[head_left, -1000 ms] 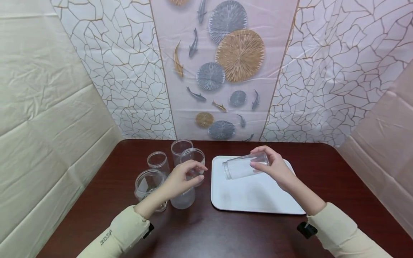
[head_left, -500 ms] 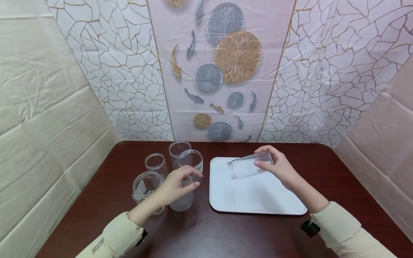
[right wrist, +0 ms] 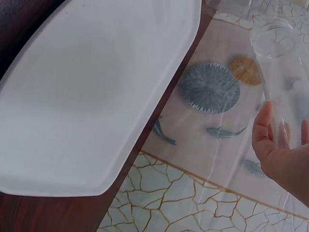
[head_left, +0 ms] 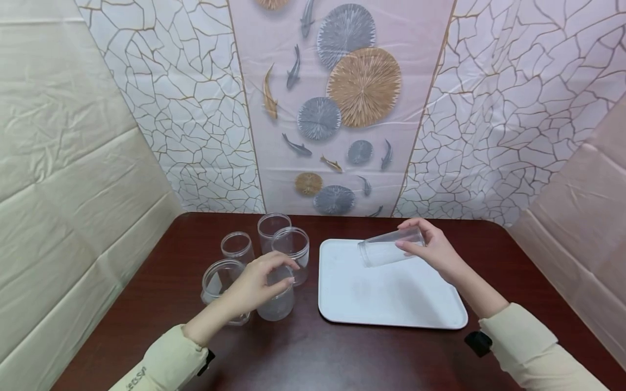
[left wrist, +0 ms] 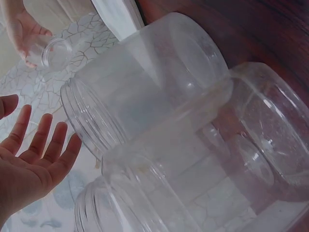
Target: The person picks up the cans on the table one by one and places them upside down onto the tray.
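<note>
My right hand point(head_left: 435, 252) grips a slim clear jar point(head_left: 383, 251) near its base. The jar lies almost sideways above the white tray point(head_left: 342, 304), its open threaded mouth facing left. In the right wrist view, the fingers wrap this clear jar point(right wrist: 280, 72). My left hand point(head_left: 256, 285) hovers over the clear jars at the left, thumb and fingers spread in a loose arch. Under it stands a clear jar point(head_left: 276, 308), partly hidden by the hand. In the left wrist view, the left hand point(left wrist: 34, 166) holds nothing, its fingertips close to a jar's rim point(left wrist: 79, 113).
Several open clear jars stand upright in a cluster: a wide jar point(head_left: 212, 279) in front left, a narrow jar point(head_left: 238, 244) behind it, a tall jar point(head_left: 270, 225) at the back, and another jar point(head_left: 300, 252). Patterned cloth point(head_left: 210, 108) hangs behind the dark table point(head_left: 313, 358).
My right hand has carried the tilted jar to the right over the tray. My left hand has drawn back left and slightly down, away from the tray.
</note>
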### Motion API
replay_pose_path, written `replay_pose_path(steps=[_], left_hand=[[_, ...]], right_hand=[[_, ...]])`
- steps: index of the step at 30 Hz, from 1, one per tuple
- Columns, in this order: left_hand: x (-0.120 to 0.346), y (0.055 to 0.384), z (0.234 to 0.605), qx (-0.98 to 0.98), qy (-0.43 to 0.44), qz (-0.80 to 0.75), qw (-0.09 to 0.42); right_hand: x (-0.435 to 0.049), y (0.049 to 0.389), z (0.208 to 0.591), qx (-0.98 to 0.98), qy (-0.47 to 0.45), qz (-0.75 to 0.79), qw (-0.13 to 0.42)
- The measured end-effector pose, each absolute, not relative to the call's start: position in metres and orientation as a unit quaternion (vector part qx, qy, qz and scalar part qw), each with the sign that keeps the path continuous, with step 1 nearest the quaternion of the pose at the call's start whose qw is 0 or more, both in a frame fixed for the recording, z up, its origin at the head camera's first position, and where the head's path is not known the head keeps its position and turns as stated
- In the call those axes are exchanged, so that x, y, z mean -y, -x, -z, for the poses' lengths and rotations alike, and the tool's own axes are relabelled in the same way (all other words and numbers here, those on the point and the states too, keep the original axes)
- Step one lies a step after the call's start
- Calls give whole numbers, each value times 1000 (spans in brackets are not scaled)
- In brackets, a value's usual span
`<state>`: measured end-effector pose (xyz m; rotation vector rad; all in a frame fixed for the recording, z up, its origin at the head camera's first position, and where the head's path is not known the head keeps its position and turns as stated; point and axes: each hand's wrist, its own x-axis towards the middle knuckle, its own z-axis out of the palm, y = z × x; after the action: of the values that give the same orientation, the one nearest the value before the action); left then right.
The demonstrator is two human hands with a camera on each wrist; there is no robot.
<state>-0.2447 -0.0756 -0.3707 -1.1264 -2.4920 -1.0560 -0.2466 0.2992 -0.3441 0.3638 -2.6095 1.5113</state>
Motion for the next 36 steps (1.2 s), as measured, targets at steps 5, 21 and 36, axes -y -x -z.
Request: replay_pose_path(steps=[5, 21, 36], left_hand=[[81, 244, 370, 851, 379, 347, 109], [100, 239, 377, 856, 385, 319, 134], [119, 243, 371, 871, 362, 298, 147]], right_hand=[[-307, 252, 339, 883, -120, -451, 54], [-331, 267, 322, 919, -143, -366, 30], [-338, 278, 330, 927, -196, -317, 53]])
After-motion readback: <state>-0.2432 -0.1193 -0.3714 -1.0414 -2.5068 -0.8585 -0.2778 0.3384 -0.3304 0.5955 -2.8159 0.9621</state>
